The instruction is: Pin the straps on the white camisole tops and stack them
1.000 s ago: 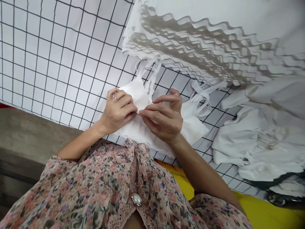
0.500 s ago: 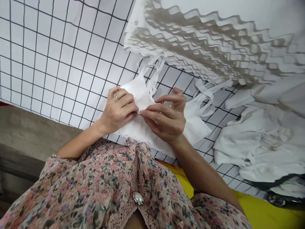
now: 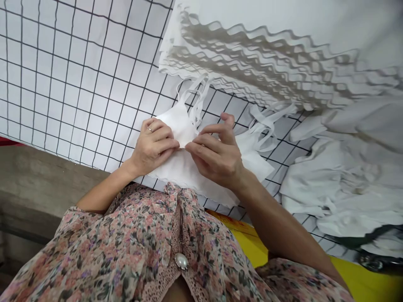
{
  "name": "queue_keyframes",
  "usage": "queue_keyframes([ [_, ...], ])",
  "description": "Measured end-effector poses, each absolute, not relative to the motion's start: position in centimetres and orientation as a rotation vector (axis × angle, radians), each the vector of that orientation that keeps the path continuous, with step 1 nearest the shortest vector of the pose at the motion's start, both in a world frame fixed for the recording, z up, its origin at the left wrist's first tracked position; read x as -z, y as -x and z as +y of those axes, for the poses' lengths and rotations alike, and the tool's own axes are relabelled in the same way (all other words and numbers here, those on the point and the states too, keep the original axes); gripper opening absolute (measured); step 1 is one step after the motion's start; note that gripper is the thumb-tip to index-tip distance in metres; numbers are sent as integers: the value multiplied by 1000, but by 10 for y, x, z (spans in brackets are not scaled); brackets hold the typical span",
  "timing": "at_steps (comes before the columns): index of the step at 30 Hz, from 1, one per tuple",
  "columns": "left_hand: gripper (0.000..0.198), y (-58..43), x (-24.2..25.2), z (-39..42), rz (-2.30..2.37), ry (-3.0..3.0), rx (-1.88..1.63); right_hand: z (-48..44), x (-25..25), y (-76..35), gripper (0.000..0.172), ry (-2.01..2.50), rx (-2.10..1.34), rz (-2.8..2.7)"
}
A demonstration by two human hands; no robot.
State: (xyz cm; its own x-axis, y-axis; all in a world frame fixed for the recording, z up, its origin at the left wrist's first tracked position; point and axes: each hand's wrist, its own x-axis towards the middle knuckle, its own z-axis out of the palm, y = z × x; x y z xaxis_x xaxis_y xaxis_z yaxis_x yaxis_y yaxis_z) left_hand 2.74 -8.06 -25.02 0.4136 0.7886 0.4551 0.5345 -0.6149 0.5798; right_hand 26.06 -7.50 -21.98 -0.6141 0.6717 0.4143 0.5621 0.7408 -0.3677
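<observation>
A white bra (image 3: 172, 121) with thin shoulder straps lies on the checked cloth in front of me. My left hand (image 3: 155, 141), a ring on one finger, is closed in a pinch on the bra's upper edge near its middle. Just across a narrow gap, my right hand (image 3: 217, 155) pinches at the same edge with thumb and forefinger, its other fingers raised and bent. Whatever small detail lies between the fingertips is too fine to make out. The bra's other cup (image 3: 255, 157) shows partly behind my right hand, its straps (image 3: 267, 128) lying loosely above it.
Beyond the bra rises a stack of white fabric pieces (image 3: 252, 54) with wavy edges. To the right lies a crumpled heap of white garments (image 3: 327, 184), with a dark object (image 3: 371, 261) at its lower end. Black-gridded white cloth (image 3: 78, 84) covers the table; something yellow (image 3: 362, 281) shows below.
The view has shifted slightly. The fingertips of both hands are a little farther apart, and the tiny white loop seen between them earlier is no longer distinct. Both hands still pinch the bra.
</observation>
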Motion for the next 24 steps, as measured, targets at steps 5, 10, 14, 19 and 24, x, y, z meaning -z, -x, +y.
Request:
queue_keyframes([
  [5, 13, -25, 254, -77, 1122, -2245, -1016, -53, 208, -260, 30, 920, -562, -2629],
  [10, 21, -22, 252, -71, 1150, -2187, -849, -18, 191, -252, 38, 864, -911, -2785],
  [14, 19, -21, 249, -68, 1160, -2181, -751, 3, 186, -244, 30, 871, -1104, -2898],
  [19, 21, -22, 248, -68, 1180, -2176, -748, 34, 176, -245, 16, 899, -1153, -2910],
  [24, 20, -22, 250, -69, 1250, -2168, -770, 82, 181, -255, 50, 1072, -931, -2714],
])
